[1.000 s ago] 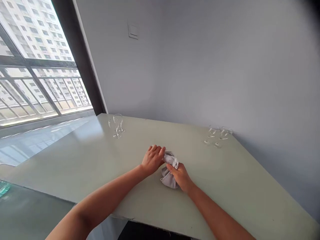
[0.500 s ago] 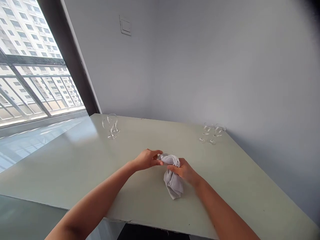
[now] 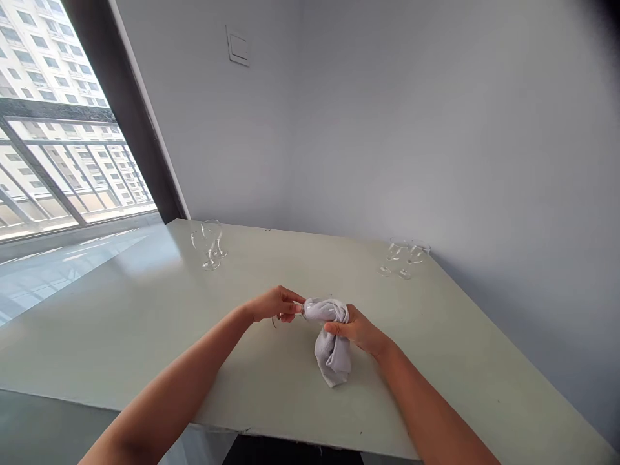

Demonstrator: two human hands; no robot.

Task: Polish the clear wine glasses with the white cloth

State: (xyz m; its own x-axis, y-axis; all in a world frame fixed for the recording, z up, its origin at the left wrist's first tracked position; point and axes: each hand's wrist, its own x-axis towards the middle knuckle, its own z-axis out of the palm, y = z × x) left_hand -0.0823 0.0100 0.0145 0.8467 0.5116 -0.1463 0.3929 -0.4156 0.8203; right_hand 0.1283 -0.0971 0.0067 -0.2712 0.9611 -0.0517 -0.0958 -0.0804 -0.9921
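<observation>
The left hand [image 3: 275, 305] pinches the stem of a clear glass [image 3: 309, 310], tipped on its side above the counter [image 3: 242, 374]; a thin curve of its foot shows below the fingers. The right hand [image 3: 359, 330] is clamped on a pale lilac-grey cloth [image 3: 333, 355]. The cloth looks soft and matte, twisted and bunched at the shiny bowl, its loose end hanging in creased folds to a blunt corner.

Bright daylight enters through the window [image 3: 43, 148], its outdoor view washed out. Near the window, the bench [image 3: 290, 258] carries pale glare; the wall [image 3: 436, 129] beyond is dimmer. Farthest from the window, a blurred dark patch [image 3: 609, 14] intrudes.
</observation>
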